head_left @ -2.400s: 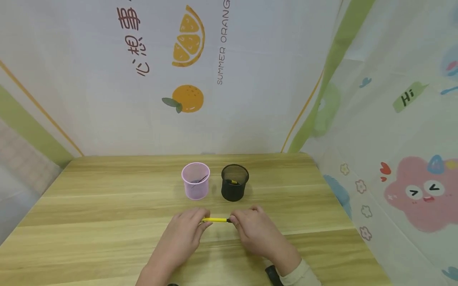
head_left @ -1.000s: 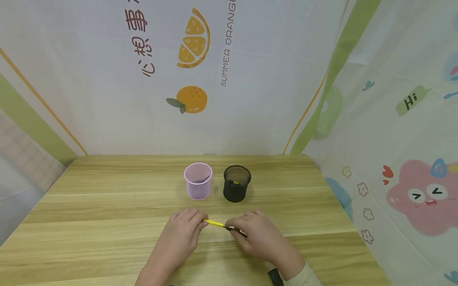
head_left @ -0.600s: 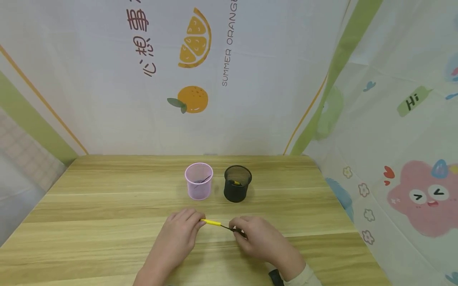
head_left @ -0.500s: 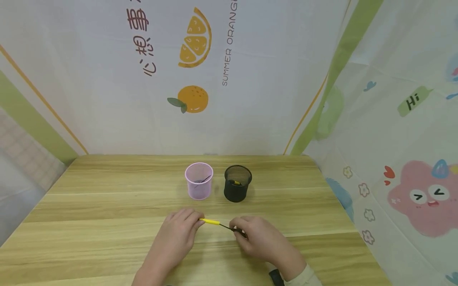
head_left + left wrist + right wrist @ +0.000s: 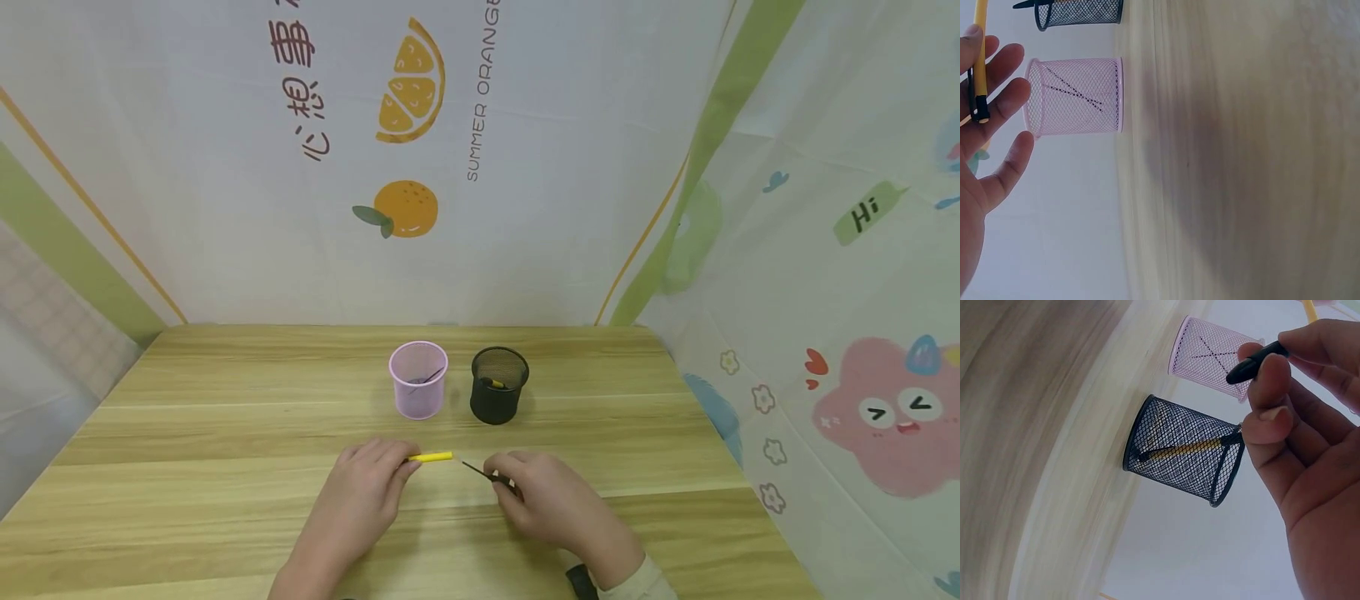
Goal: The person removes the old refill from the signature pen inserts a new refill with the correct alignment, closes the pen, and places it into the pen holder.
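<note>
Head view, forward and down, wrist views nearer, turned sideways, sharing pink cup [image 5: 1075, 94]

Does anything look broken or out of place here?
Only the pen looks odd, being in two parts: the left hand holds the yellow barrel, the right hand the black piece with a thin rod, a gap between. It seems taken apart rather than broken. The pink cup and black cup stand upright; I see no spill.

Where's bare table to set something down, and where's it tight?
Free: tabletop left of the pink cup and left hand; also right of the black cup and right hand. Crowded: the centre. Only a narrow gap separates the cups, and just in front the hands hold a yellow pen barrel and black pen piece.
</note>
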`<state>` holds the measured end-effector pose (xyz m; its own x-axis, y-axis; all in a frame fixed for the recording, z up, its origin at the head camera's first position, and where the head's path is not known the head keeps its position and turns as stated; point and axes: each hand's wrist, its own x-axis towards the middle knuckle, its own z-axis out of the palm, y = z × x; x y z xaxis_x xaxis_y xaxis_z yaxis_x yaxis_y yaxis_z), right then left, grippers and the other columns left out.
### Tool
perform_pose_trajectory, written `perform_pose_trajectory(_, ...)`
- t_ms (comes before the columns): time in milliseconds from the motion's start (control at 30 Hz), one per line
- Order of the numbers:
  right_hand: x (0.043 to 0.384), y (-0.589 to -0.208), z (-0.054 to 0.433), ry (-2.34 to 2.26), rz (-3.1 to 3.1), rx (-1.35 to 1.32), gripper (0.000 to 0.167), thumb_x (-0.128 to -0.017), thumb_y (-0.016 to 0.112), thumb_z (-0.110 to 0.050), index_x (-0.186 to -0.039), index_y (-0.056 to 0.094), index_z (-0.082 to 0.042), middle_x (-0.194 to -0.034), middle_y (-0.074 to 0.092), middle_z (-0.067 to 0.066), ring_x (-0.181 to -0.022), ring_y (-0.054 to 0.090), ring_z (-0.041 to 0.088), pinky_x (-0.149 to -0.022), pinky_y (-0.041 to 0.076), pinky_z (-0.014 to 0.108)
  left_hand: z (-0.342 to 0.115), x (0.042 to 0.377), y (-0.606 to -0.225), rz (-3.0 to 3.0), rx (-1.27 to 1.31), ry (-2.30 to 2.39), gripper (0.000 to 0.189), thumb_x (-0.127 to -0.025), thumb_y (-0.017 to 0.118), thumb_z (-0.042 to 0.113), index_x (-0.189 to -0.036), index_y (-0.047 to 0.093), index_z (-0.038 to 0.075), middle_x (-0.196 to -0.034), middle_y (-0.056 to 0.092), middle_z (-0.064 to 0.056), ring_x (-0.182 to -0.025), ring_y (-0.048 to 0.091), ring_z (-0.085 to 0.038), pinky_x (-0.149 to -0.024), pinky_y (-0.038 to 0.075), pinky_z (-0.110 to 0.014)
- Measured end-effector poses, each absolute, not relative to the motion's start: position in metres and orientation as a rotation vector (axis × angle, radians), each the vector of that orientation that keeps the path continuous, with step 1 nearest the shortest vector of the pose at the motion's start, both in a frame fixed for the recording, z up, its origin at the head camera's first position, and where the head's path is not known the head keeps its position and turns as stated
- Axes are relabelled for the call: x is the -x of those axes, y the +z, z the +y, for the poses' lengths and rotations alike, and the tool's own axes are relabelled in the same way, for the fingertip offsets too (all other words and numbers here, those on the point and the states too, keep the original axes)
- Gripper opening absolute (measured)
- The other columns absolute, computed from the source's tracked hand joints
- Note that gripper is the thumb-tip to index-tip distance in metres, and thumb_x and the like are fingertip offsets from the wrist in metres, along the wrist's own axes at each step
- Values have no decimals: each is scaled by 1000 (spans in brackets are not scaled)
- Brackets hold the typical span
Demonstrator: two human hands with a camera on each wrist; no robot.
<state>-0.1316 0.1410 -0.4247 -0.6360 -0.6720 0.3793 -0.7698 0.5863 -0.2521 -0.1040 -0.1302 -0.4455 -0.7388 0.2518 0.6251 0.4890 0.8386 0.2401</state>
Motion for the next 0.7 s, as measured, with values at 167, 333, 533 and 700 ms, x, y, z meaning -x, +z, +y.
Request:
perform_pose_trajectory(167,132,-426,141,542,-2541,-1182,18,-92,76,-5,-107,74,-14,-96,77,-6,-80,65,0,-73,57,18,-131,103,-446,-2433,540,-529,13,-94,80,14,-105,74,16,-95,77,10,-90,69,-6,-86,59,-42)
perform_pose_trajectory(333,132,-421,141,445,-2524,-1188,16,-93,75,-7,-107,74,-15,-92,74,-7,-76,64,2,-70,57,21,-131,104,-448,-2405,559,-515,15,-92,82,15,-104,73,18,-95,76,12,-88,67,-5,-84,58,-41)
perform_pose_trajectory(533,132,-412,143,392,-2469,-1214,17,-90,77,-5,-104,73,-15,-88,71,-8,-68,55,0,-64,52,17,-130,102,-448,-2432,539,-526,14,-93,81,15,-105,74,17,-96,78,10,-92,71,-7,-86,59,-41)
perform_pose_trajectory(700,131,-411,143,417,-2468,-1218,18,-90,77,-5,-103,73,-16,-86,69,-9,-68,51,-1,-64,49,15,-130,101,-447,-2450,533,-533,12,-94,79,15,-104,74,17,-96,78,9,-92,73,-9,-88,59,-42)
